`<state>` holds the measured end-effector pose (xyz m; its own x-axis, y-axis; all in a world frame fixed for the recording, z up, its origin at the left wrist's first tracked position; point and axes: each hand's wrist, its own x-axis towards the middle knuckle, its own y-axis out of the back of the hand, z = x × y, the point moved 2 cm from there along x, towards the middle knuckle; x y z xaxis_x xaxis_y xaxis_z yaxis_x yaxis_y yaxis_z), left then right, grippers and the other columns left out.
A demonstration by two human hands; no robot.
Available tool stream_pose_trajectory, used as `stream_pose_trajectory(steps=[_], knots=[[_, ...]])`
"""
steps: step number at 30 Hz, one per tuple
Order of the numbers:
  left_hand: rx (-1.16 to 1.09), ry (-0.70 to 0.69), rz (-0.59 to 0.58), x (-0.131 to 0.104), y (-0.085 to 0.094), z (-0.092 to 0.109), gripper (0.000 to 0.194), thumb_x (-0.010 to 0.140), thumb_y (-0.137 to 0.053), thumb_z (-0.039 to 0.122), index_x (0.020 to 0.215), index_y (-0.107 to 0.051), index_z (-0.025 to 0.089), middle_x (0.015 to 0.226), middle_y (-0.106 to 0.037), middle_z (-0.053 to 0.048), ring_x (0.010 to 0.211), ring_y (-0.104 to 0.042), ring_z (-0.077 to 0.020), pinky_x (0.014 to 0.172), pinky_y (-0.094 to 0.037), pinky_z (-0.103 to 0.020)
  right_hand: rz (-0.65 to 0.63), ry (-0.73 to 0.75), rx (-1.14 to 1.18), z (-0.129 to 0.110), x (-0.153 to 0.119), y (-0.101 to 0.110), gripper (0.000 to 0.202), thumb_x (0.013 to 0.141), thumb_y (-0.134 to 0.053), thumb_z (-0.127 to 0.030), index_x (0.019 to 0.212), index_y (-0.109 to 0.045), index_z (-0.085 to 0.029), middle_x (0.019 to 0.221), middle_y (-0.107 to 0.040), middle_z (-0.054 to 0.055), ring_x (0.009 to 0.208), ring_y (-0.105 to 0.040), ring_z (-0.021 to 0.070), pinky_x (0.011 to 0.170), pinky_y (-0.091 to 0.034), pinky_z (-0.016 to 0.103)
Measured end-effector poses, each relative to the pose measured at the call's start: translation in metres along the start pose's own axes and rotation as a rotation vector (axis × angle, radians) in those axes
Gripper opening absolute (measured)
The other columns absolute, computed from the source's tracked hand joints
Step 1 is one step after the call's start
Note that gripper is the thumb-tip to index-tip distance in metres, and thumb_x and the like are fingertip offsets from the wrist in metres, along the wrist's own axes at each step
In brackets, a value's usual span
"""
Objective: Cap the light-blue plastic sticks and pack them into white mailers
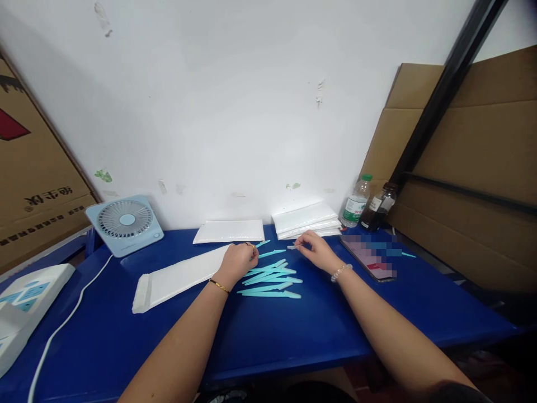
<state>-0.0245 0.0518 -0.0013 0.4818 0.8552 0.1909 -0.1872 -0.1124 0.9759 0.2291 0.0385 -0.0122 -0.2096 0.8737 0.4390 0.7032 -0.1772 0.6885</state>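
Observation:
Teal eyebrow razors [271,294] lie in a loose pile on the blue table [293,330], blades mostly toward the right. At the pile's upper left, my left hand [240,262] is closed, with a teal eyebrow razor [263,244] sticking out past its fingertips. Thumb and fingers of my right hand [312,247] pinch a small, whitish, see-through cover [291,247]. Another razor [273,253] rests just below the gap between both hands. Beside my left wrist is a long white padded envelope [180,280], its far end partly behind that hand.
Against the wall lie a white padded envelope [229,231] and a stack of them [308,218]. A blue fan [126,224] and white device [33,302] stand left, with a cable [71,313]. At right are a water bottle [356,204], dark bottle [380,207] and phone [364,257].

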Motion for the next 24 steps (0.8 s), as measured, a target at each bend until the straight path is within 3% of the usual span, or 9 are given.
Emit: stream_pose_trajectory(steps=[5,8,12,19,22,24], knots=[[-0.036,-0.022,0.043,-0.002,0.004,-0.002,0.021,0.082,-0.043,0.023,0.074,-0.062,0.019,0.073,-0.065,-0.004,0.069,-0.06,-0.0173,0.067,-0.034,-0.028,0.053,0.032,-0.111,-0.005,0.0,0.002,0.01,0.081,-0.057,-0.027,0.08,-0.066,-0.023,0.098,-0.057,0.006,0.096,-0.053,0.0216,0.086,-0.039,0.037],[-0.04,-0.03,0.047,-0.002,0.005,-0.001,0.022,0.082,-0.043,0.023,0.073,-0.062,0.019,0.073,-0.066,-0.003,0.07,-0.059,-0.0172,0.069,-0.034,-0.029,0.057,0.002,-0.17,-0.002,0.001,0.0,0.01,0.081,-0.057,-0.029,0.08,-0.066,-0.024,0.106,-0.056,0.006,0.104,-0.05,0.0242,0.092,-0.035,0.043],[-0.048,-0.028,0.045,-0.001,0.005,0.003,0.023,0.084,-0.042,0.026,0.075,-0.063,0.019,0.076,-0.066,-0.005,0.072,-0.06,-0.0175,0.072,-0.034,-0.03,0.035,-0.003,-0.19,-0.003,0.002,-0.004,0.009,0.082,-0.058,-0.028,0.08,-0.066,-0.025,0.11,-0.056,0.005,0.109,-0.048,0.0256,0.094,-0.031,0.046],[-0.108,-0.131,0.031,-0.008,0.013,0.014,0.024,0.084,-0.043,0.025,0.072,-0.063,0.018,0.075,-0.067,-0.003,0.067,-0.058,-0.0144,0.075,-0.035,-0.029,-0.055,0.059,-0.078,-0.024,-0.003,-0.005,0.01,0.083,-0.058,-0.029,0.079,-0.066,-0.024,0.112,-0.057,0.005,0.11,-0.049,0.0247,0.093,-0.032,0.044],[-0.176,-0.162,-0.061,-0.01,0.013,0.012,0.025,0.084,-0.045,0.03,0.073,-0.064,0.02,0.073,-0.067,-0.001,0.065,-0.057,-0.0134,0.073,-0.037,-0.028,-0.117,0.074,-0.058,-0.019,-0.004,0.0,0.013,0.083,-0.057,-0.031,0.079,-0.067,-0.024,0.117,-0.056,0.005,0.108,-0.051,0.0241,0.09,-0.035,0.041],[-0.192,-0.126,-0.05,-0.009,0.01,0.006,0.024,0.085,-0.046,0.036,0.08,-0.065,0.022,0.081,-0.068,-0.001,0.074,-0.06,-0.0157,0.074,-0.038,-0.028,-0.094,0.032,-0.114,-0.007,-0.003,0.003,0.012,0.083,-0.057,-0.031,0.083,-0.068,-0.025,0.118,-0.057,0.005,0.107,-0.052,0.0244,0.09,-0.035,0.041]])
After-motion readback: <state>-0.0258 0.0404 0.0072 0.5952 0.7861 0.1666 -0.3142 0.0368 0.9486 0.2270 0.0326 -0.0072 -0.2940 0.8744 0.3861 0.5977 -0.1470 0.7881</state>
